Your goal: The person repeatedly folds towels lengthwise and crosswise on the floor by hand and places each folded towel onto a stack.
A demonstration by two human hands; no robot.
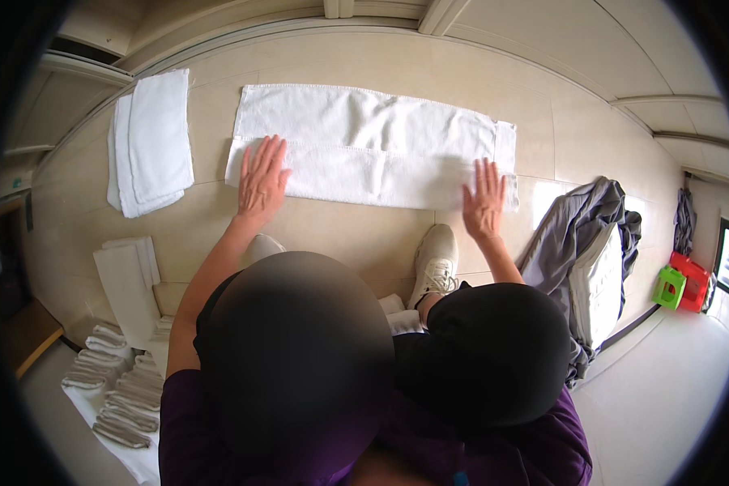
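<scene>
A white towel (364,146) lies stretched out sideways on the tiled floor in front of my feet, its near part folded over lengthwise. Some wrinkles run across its middle and right part. My left hand (262,180) rests flat on the towel's near left corner, fingers spread. Near the right end, my right hand (483,201) is also flat with its fingers apart, touching the near edge. Neither hand grips the cloth.
Folded white towels (152,142) lie on the floor to the left. Rows of rolled or folded cloths (121,389) sit at lower left. A grey cloth bundle (575,219) with white cloth is on the right. Green (669,287) and red plastic stools (692,279) stand far right. Cabinets (575,40) line the back.
</scene>
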